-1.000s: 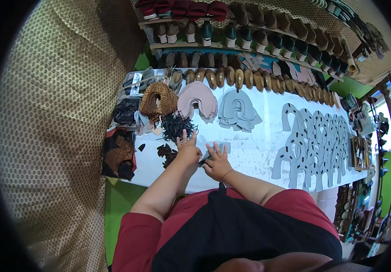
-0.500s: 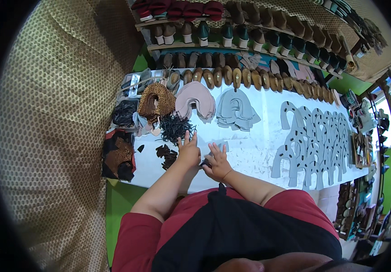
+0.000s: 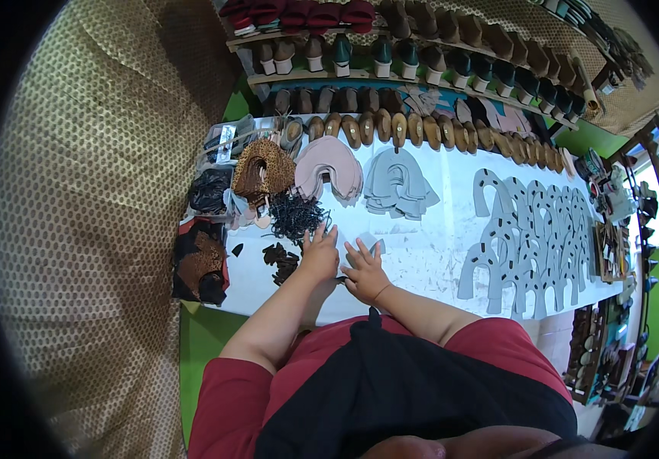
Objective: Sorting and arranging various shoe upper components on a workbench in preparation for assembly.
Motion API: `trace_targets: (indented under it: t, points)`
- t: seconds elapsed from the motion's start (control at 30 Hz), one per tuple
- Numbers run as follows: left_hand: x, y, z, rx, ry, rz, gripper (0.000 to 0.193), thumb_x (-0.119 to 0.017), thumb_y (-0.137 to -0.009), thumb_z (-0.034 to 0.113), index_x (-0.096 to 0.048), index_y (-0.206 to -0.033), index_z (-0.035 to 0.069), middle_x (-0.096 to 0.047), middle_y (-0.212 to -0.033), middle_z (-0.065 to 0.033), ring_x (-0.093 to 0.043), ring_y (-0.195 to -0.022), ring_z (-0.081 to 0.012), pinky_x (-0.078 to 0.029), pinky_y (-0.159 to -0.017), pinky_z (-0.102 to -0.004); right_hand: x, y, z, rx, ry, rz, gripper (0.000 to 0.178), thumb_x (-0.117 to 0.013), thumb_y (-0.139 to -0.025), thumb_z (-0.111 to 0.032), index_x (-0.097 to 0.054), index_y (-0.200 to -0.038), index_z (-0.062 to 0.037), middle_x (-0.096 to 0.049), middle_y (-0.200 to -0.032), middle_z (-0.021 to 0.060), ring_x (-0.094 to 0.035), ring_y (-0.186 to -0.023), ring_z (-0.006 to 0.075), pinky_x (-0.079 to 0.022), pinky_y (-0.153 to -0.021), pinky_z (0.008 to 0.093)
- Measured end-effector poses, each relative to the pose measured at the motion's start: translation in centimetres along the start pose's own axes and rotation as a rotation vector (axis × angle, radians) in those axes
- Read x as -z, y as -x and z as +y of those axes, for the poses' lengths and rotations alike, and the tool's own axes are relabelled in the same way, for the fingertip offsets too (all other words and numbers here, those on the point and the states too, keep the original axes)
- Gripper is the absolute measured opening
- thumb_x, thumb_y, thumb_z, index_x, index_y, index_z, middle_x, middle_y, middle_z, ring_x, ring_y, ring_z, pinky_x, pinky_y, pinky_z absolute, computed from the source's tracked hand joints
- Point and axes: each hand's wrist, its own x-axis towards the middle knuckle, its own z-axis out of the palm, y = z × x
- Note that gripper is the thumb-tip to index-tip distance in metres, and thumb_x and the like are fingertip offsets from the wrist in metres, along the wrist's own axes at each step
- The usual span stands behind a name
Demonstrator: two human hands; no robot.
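Over the near edge of the white table, my left hand (image 3: 319, 254) lies with its fingers stretched forward, beside a tangled heap of thin black strips (image 3: 293, 217). My right hand (image 3: 365, 274) rests just to its right, fingers spread. A small dark piece (image 3: 340, 280) shows between the two hands, partly hidden by the right one. Close to the right fingertips is a small grey scrap (image 3: 379, 245). Left of my left forearm lies a pile of short dark brown pieces (image 3: 280, 264). Neither hand visibly grips anything.
Arch-shaped cutouts lie stacked farther back: leopard-print (image 3: 265, 172), pink (image 3: 329, 170) and grey (image 3: 398, 183). Many grey arches with dark tabs (image 3: 532, 245) spread over the right side. Shoe forms (image 3: 399, 131) line the back edge, below shelves of shoes (image 3: 383, 53). Dark scraps (image 3: 201, 264) sit at the left.
My right hand has shifted slightly right and forward, its fingers spread more. My left fingers have drawn back a little. Less of the dark piece between the hands shows.
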Motion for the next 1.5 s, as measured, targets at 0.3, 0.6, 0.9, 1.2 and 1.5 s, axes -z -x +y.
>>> trace_targets:
  t: [0.3, 0.6, 0.9, 1.2, 1.5]
  points:
    - [-3.1, 0.4, -1.3, -0.036, 0.155, 0.245, 0.006, -0.070, -0.073, 0.017, -0.075, -0.074, 0.014, -0.051, -0.146, -0.0072, -0.035, -0.140, -0.0372, -0.021, -0.113, -0.0613, -0.3, -0.1, 0.1, 0.023, 0.005, 0.048, 0.034, -0.067, -0.082, -0.029, -0.073, -0.113, -0.0149, -0.034, -0.157, 0.0146, -0.019, -0.149, 0.0389, -0.008, -0.110, 0.0770]
    - [-4.2, 0.2, -1.7, 0.021, 0.204, 0.263, 0.007, -0.070, -0.073, 0.018, -0.076, -0.075, 0.016, -0.054, -0.141, -0.0064, -0.037, -0.137, -0.0358, -0.023, -0.112, -0.0550, -0.3, -0.2, 0.0, 0.017, 0.011, 0.013, 0.035, -0.067, -0.082, -0.029, -0.073, -0.114, -0.0151, -0.035, -0.156, 0.0134, -0.018, -0.149, 0.0386, -0.009, -0.111, 0.0761]
    - [-1.9, -0.8, -0.5, 0.129, 0.168, 0.048, 0.014, -0.071, -0.070, 0.017, -0.079, -0.082, 0.019, -0.050, -0.143, -0.0071, -0.029, -0.142, -0.0350, -0.015, -0.115, -0.0605, -1.3, 1.1, 1.5, 0.026, -0.212, 0.309, 0.038, -0.075, -0.073, -0.023, -0.065, -0.109, -0.0144, -0.034, -0.153, 0.0210, -0.023, -0.146, 0.0430, -0.008, -0.109, 0.0769]
    - [-1.6, -0.9, -0.8, 0.154, 0.155, 0.000, 0.014, -0.071, -0.069, 0.017, -0.079, -0.080, 0.019, -0.050, -0.143, -0.0064, -0.028, -0.143, -0.0366, -0.016, -0.115, -0.0615, 0.7, 2.1, 1.5, 0.057, -0.029, 0.185, 0.023, -0.077, -0.077, -0.030, -0.073, -0.097, -0.0208, -0.038, -0.154, 0.0125, -0.028, -0.143, 0.0427, -0.014, -0.105, 0.0791]
    - [-0.6, -2.1, -1.5, -0.047, 0.106, 0.030, 0.013, -0.072, -0.067, 0.019, -0.080, -0.077, 0.020, -0.054, -0.143, -0.0024, -0.033, -0.140, -0.0370, -0.027, -0.111, -0.0529, -0.2, 1.6, 2.1, 0.045, 0.042, 0.106, 0.037, -0.074, -0.080, -0.033, -0.070, -0.117, -0.0300, -0.032, -0.157, 0.0128, -0.023, -0.146, 0.0409, -0.011, -0.107, 0.0784]
